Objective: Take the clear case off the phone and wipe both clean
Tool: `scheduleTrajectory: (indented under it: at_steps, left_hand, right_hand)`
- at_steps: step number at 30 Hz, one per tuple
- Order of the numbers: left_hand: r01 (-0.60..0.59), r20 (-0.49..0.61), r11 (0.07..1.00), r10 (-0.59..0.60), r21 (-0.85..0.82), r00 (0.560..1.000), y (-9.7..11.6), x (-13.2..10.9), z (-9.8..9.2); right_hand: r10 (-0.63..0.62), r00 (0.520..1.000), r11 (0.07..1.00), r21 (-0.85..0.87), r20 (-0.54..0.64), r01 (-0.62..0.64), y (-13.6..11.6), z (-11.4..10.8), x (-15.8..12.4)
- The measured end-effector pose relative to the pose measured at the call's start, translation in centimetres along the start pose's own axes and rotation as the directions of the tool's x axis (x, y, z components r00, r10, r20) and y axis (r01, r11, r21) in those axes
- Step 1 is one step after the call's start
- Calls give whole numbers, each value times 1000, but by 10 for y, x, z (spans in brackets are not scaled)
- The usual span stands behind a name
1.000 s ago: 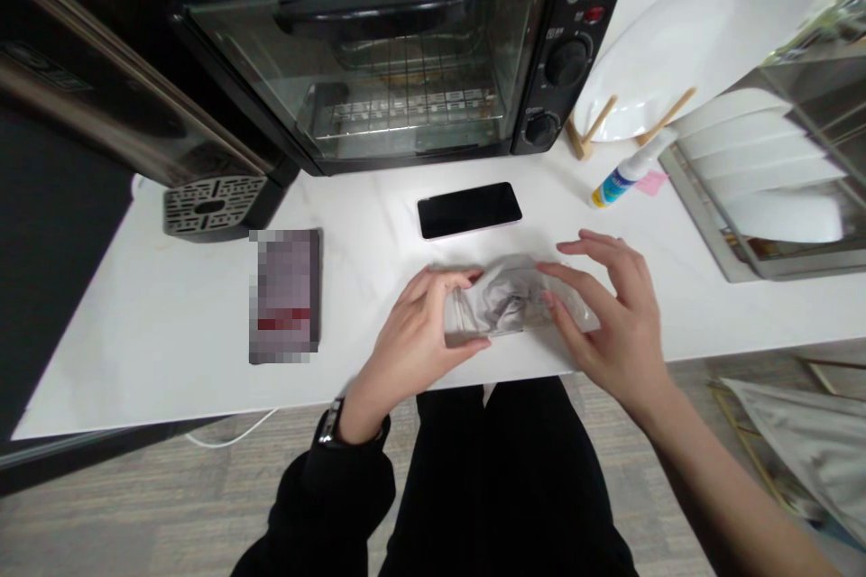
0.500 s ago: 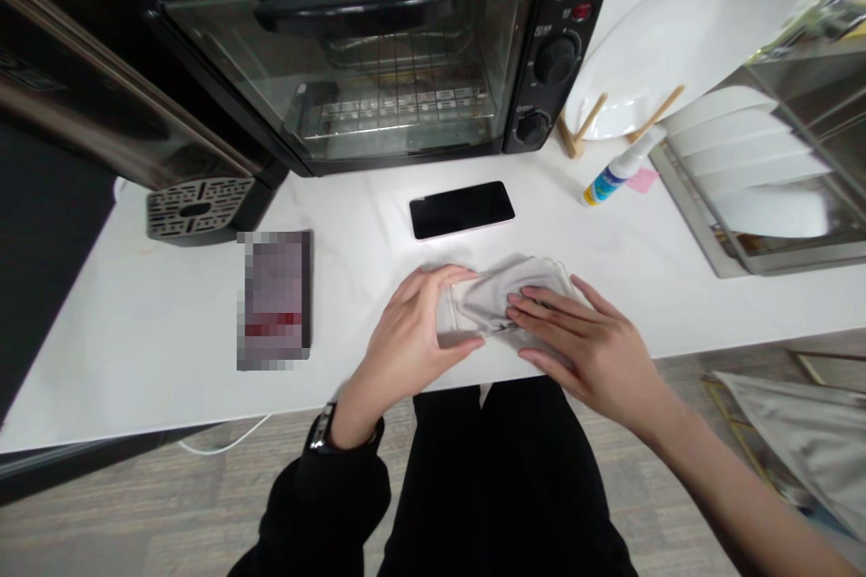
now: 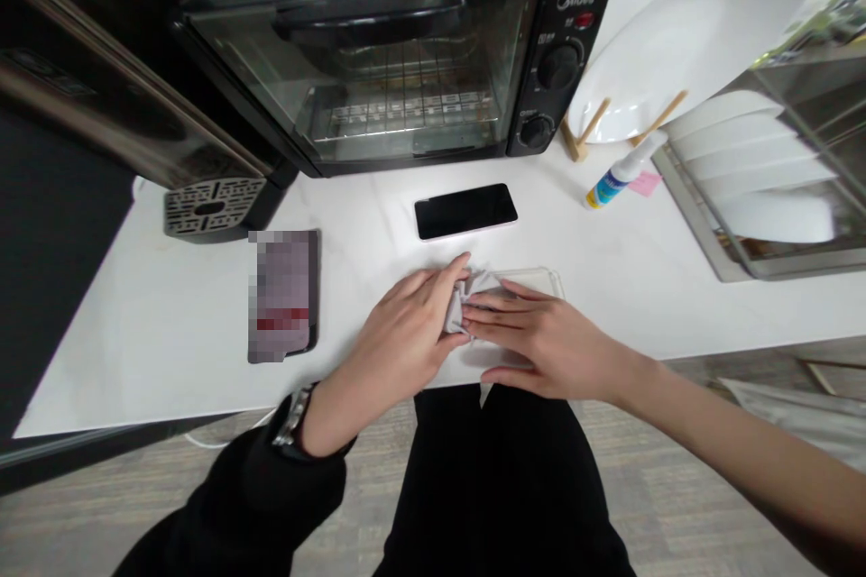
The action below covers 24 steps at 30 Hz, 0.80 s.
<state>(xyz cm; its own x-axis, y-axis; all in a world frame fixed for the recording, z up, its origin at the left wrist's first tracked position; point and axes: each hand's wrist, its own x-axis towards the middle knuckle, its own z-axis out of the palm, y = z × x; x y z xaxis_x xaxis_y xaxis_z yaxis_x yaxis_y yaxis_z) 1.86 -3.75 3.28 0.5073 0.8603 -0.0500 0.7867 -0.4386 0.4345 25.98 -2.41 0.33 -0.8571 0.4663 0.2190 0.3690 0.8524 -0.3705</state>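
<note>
A clear plastic case [image 3: 541,276] lies near the front edge of the white counter [image 3: 169,325], with a crumpled grey cloth [image 3: 472,288] on its left part. My left hand [image 3: 406,329] is closed on the cloth's left side, thumb and fingers pinched round it. Fingers stretched and close together, my right hand [image 3: 534,341] lies flat on the cloth and the case and presses down. Both hands cover most of the case, so only its far right corner shows.
A black phone [image 3: 465,210] lies face up just behind the hands. A dark booklet [image 3: 282,293] rests to the left. At the back are a black toaster oven [image 3: 406,63] and a drip tray [image 3: 211,206]. Right: a small spray bottle [image 3: 619,180], white plates [image 3: 696,27] and a dish rack [image 3: 758,189].
My right hand came down from hovering onto the cloth and slid left across the case. The puffed cloth is now flattened and bunched at the left under my left fingers.
</note>
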Motion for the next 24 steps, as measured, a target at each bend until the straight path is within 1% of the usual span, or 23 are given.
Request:
scheduleTrajectory:
  at_steps: [2, 5, 7, 9, 11, 14, 16, 19, 21, 24]
  left_hand:
    - [-44, 24, 998, 43, 54, 999, -5, 5, -6]
    - [-78, 21, 991, 76, 110, 997, -18, 20, -12]
    - [-101, 32, 989, 98, 112, 995, -24, 31, -15]
    - [-137, 53, 984, 132, 113, 990, -27, 40, -17]
    - [-153, 59, 979, 147, 134, 987, -27, 42, -17]
    - [-130, 36, 975, 125, 181, 991, -23, 38, -15]
    - [-111, 16, 970, 110, 217, 994, -22, 33, -15]
    - [-104, 17, 964, 104, 246, 994, -24, 27, -17]
    - [-107, 16, 966, 106, 237, 994, -27, 25, -19]
    - [-100, 0, 976, 102, 195, 995, -29, 24, -20]
  right_hand:
    - [8, 1000, 999, -44, -19, -9, 11, -13, -17]
    - [24, 996, 980, -197, -81, -39, 33, -32, -34]
    - [-2, 996, 959, -281, -86, -22, 44, -36, -30]
    - [-33, 997, 951, -309, -63, 12, 48, -33, -14]
    - [-69, 997, 961, -269, -26, 59, 48, -23, 8]
    - [-166, 985, 976, -133, 40, 170, 48, -11, 37]
    - [-242, 968, 969, -32, 65, 244, 52, -12, 44]
    - [-292, 956, 954, 84, 33, 289, 66, -26, 37]
    - [-266, 964, 962, 61, -23, 267, 76, -38, 29]
    - [-195, 974, 977, -112, -113, 182, 82, -44, 21]
